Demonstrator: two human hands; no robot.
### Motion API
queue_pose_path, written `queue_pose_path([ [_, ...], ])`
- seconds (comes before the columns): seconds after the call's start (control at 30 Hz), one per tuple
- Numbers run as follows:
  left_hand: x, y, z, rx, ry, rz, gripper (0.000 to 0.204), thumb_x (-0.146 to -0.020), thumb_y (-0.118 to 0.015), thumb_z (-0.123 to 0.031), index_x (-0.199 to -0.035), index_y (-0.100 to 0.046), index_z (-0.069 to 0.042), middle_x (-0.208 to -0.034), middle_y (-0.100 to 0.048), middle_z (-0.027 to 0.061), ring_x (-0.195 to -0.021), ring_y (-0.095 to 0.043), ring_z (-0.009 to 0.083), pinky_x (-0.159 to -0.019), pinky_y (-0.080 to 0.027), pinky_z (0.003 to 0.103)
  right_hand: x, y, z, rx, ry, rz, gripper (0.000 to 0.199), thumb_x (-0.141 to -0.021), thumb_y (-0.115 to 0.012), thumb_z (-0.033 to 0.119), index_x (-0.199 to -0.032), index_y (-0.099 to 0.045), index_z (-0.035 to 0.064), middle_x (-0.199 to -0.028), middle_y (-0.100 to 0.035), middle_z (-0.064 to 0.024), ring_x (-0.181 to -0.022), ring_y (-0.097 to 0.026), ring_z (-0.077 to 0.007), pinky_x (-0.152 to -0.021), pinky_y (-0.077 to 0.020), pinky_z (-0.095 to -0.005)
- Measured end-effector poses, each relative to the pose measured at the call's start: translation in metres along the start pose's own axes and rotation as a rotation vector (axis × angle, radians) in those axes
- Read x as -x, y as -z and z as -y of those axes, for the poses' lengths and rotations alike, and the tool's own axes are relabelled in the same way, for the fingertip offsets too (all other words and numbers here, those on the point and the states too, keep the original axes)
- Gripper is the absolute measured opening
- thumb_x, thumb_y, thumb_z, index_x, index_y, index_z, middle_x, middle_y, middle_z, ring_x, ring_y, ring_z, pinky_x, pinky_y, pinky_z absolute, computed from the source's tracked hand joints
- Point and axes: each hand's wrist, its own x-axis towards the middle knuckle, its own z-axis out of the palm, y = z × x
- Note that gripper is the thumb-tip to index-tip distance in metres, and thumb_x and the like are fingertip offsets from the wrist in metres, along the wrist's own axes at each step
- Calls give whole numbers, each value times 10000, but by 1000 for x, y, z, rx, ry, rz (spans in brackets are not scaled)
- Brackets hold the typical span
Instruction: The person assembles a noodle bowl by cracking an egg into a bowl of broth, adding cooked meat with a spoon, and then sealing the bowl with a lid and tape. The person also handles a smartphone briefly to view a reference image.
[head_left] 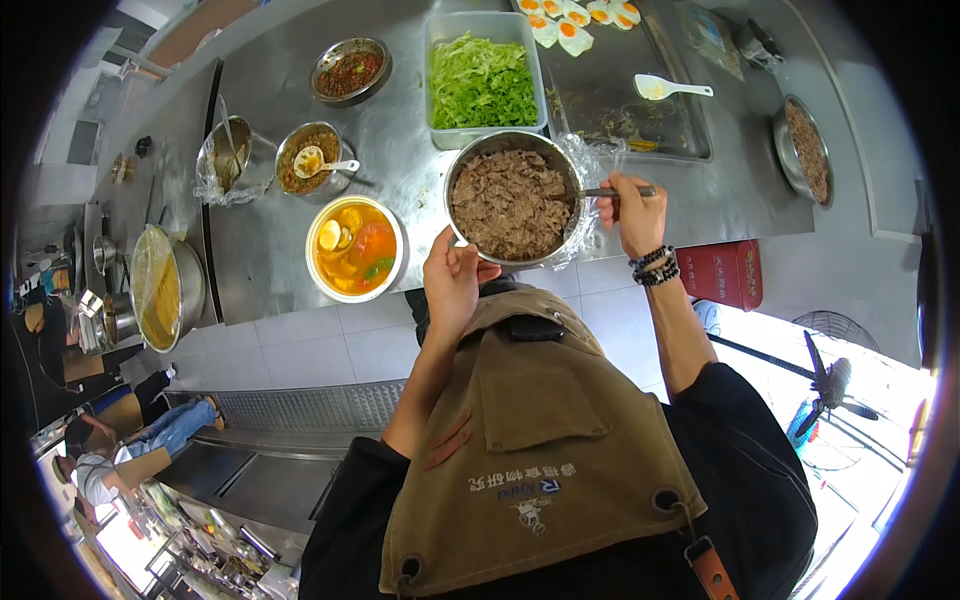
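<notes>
A metal bowl [452,205] of cooked, shredded brown meat [510,200] sits at the counter's near edge, in front of me. My left hand [455,280] grips its near-left rim, thumb and fingers closed. At the bowl's right side my right hand [635,215] is closed round a metal utensil handle [600,192] that crosses the rim; which kind of utensil it is, I cannot tell. Crumpled clear plastic wrap [588,235] clings to that side. Just left of the bowl stands a white bowl [398,270] of orange soup with egg, tomato and greens.
Shredded lettuce fills a clear tub [438,130] behind the meat. Fried eggs [575,38] and a white scoop [668,88] lie on a dark tray [600,90]. Sauce bowls [350,98] stand left, a large soup pot [190,285] farther left. A red bin [720,275] is below right.
</notes>
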Motion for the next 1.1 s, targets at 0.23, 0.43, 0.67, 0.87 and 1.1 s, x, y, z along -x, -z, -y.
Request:
queue_pose_path([
  [0.23,-3,4,6,68,-12,21,505,-1007,-514,-85,-1441,-297,56,-895,-645,135,-706,-696,210,-662,-615,334,-17,10,-24,-76,-98,-15,251,-943,-618,196,-901,-648,-50,-644,-639,-95,-483,-565,-110,-426,-456,-234],
  [0.43,-5,7,3,73,-22,55,440,-1002,-474,-64,-1402,-343,66,-810,-630,132,-683,-689,206,-639,-607,310,-22,6,-25,-114,-104,-67,265,-936,-624,191,-899,-639,-71,-654,-646,-118,-483,-579,-131,-415,-472,-249],
  [0.67,-5,9,12,105,21,37,449,-989,-476,-35,-1395,-317,71,-865,-620,140,-710,-690,196,-650,-613,303,-32,29,-42,-148,-165,-49,254,-944,-611,188,-909,-639,-62,-654,-647,-113,-481,-575,-137,-428,-463,-253],
  [0.87,3,-7,24,44,-2,3,366,-928,-500,-3,-1284,-425,39,-773,-621,140,-603,-670,210,-538,-562,338,-43,66,-69,-302,-277,69,223,-992,-551,188,-1105,-637,16,-848,-662,-38,-694,-589,-89,-613,-497,-201],
  [1.1,2,-28,37,-8,-27,3,394,-965,-433,24,-1355,-379,15,-726,-587,106,-557,-647,167,-488,-547,312,-28,87,-57,-136,-141,40,362,-980,-602,355,-1099,-615,13,-780,-601,-2,-633,-504,-39,-550,-380,-171],
])
